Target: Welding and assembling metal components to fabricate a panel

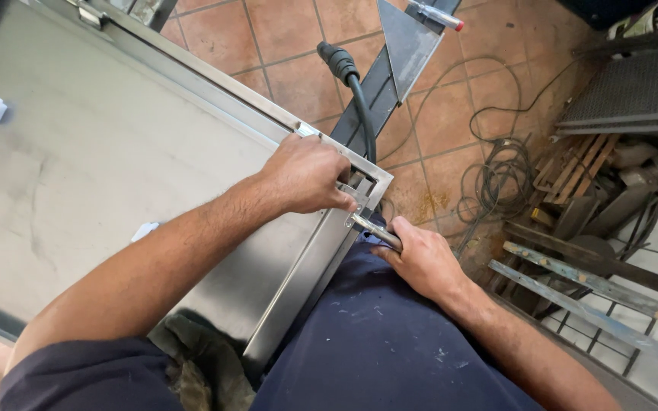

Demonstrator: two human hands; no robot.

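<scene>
A large steel panel [116, 152] with a folded frame rim lies in front of me, its corner near my waist. My left hand [306, 173] rests closed on that corner, fingers gripping the frame's rim. My right hand [420, 257] is closed around a slim metal tool [373, 228], whose tip points into the corner bracket just below my left fingers. A black cable with a thick rubber plug [340, 62] runs down behind the corner. My dark blue trousers fill the lower middle.
Tiled floor beyond the panel, with a triangular steel plate [405, 42] and a dark bar. Coiled cables [500, 175] lie to the right. Scrap metal bars and angle pieces [595, 304] pile up at the far right. A work glove [199, 358] lies under the panel's near edge.
</scene>
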